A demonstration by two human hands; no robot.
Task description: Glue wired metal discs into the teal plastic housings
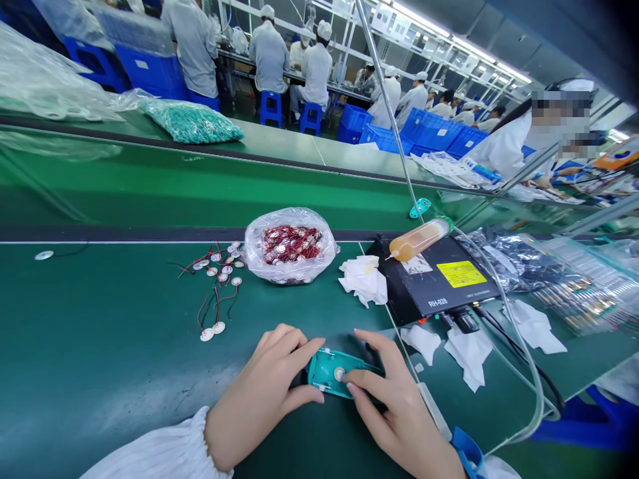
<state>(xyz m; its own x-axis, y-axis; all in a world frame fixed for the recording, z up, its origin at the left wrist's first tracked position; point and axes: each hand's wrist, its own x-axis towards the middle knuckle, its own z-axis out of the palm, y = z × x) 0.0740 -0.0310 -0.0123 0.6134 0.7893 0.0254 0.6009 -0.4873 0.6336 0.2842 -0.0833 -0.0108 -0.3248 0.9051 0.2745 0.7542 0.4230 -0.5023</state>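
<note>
A teal plastic shell (324, 368) lies open side up between my hands, low over the green bench. My left hand (269, 382) grips its left end, thumb below and fingers above. Inside the shell is a small round piezo disc (339, 374). My right hand (392, 389) has its thumb and index fingertip close together at the disc's right edge, while another finger reaches out above the shell. Whether a wire lies between those fingertips is hidden. Beyond, a clear plastic bag (254, 256) holds many discs with red and black wires. Several loose wired discs (218, 327) lie left of it.
At right stands a black RH-928 box (414, 293) with a glue-filled syringe (422, 239) on top. Crumpled tissues (364, 279), a clear hose (536, 392) and bagged parts (579, 293) surround it. A bag of teal parts (192, 121) rests on the ledge behind. People work beyond.
</note>
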